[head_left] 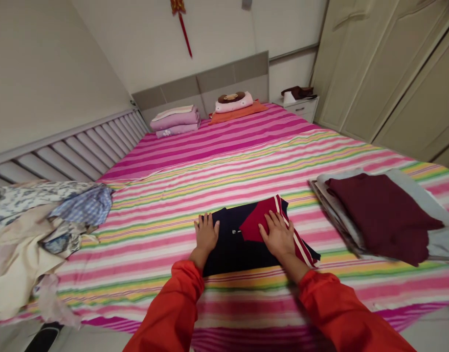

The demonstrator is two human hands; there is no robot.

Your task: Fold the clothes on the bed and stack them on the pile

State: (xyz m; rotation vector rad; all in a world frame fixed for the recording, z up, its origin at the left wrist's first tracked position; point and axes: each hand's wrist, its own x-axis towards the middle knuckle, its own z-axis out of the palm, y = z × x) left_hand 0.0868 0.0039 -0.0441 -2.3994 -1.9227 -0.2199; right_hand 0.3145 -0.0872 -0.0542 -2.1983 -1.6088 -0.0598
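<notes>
The person wears a jacket of vivid orange-red, its left sleeve (169, 308) and right sleeve (342, 313) cut full and soft, with creases and slack folds running along the forearms and a faint sheen that suggests a light synthetic cloth. Each sleeve narrows into a gathered cuff, with a rounded, puffed edge and no visible buttons, stripes or printed markings on the fabric that shows. Past the cuffs the wrists are bare, and the left hand (206, 233) and right hand (278, 234) are both ungloved, with five slender fingers and short nails.
</notes>
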